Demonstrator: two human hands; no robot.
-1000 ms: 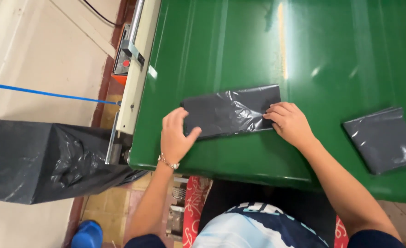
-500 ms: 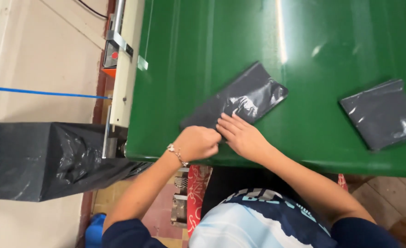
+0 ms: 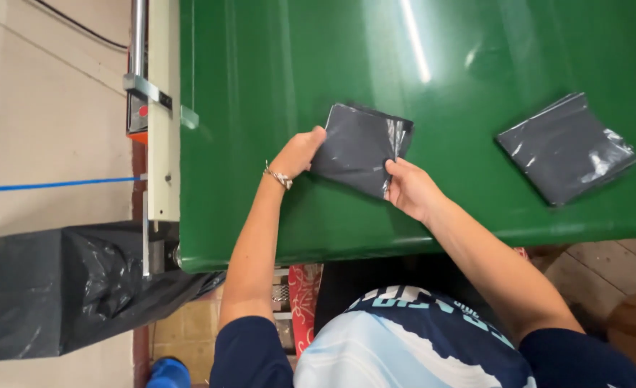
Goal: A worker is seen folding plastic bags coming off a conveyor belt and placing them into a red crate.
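Observation:
A folded black plastic bag [image 3: 357,147] is held just above the green table [image 3: 275,72]. My left hand [image 3: 300,152] grips its left edge, a bracelet on the wrist. My right hand [image 3: 408,188] pinches its lower right corner. The bag is folded to a compact, roughly square shape. A second folded black bag [image 3: 566,147] lies flat on the table to the right, away from both hands.
A metal side rail [image 3: 161,129] with a red-and-grey fitting runs along the table's left edge. A large black bag-lined bin [image 3: 66,287] stands on the floor at the lower left. A blue tape line [image 3: 52,185] crosses the floor.
The bag went from a long strip lying flat to a shorter folded square held by both hands. The view shifted so the table sits further right.

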